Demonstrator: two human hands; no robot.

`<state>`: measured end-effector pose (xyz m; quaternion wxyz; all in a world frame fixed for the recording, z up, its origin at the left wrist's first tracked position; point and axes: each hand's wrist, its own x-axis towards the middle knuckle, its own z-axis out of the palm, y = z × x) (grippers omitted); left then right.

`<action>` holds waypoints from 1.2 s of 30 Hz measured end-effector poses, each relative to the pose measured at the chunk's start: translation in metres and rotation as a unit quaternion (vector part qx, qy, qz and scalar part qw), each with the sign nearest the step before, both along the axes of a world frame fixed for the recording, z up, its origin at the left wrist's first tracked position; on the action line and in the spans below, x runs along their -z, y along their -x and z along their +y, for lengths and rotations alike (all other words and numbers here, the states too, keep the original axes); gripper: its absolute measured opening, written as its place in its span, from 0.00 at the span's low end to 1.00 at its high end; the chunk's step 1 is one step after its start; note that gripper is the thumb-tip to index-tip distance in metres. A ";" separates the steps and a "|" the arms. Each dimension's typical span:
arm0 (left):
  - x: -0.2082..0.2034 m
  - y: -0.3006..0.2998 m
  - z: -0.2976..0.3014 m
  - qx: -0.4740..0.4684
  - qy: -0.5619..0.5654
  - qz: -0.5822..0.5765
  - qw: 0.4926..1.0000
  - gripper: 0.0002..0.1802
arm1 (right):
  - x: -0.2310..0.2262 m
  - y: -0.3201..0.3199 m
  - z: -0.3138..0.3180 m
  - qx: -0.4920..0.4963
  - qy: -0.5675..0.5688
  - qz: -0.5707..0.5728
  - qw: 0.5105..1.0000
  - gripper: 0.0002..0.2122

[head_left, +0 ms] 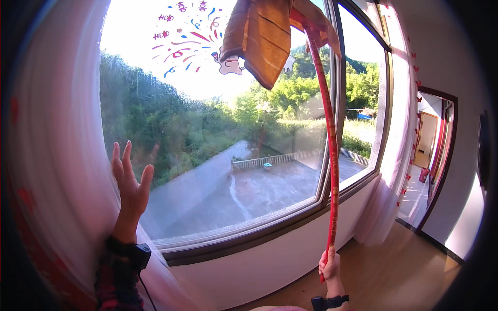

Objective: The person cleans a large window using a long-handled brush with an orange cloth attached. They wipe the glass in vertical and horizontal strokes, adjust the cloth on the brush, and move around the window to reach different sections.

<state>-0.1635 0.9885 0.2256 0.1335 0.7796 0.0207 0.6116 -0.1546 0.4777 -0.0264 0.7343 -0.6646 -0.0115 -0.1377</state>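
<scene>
My right hand is wrapped round the lower end of a long red pole. The pole rises in front of the window frame, and a brown-orange cloth hangs over its upper end. This cloth is up against the upper part of the window pane, or just in front of it; I cannot tell whether it touches. On the left, my left hand is raised with its fingers apart and holds nothing. It is beside the sheer white curtain, close to the glass.
Colourful stickers decorate the upper pane. A dark window frame runs along the bottom above a white wall. Another sheer curtain hangs at the right, near a doorway. The wooden floor lies at the lower right.
</scene>
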 end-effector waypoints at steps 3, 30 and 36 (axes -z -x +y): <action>0.011 -0.014 -0.003 -0.035 0.000 0.028 0.999 0.39 | -0.090 -0.017 -0.024 -0.024 0.009 0.008 1.000 0.31; 0.147 -0.074 -0.291 0.628 0.214 0.474 0.579 0.45 | 0.283 0.064 -0.084 -0.107 -0.033 0.133 0.985 0.34; 0.201 -0.082 -0.389 0.672 0.291 0.557 0.393 0.47 | 0.341 0.088 -0.099 -0.066 0.054 0.113 0.990 0.34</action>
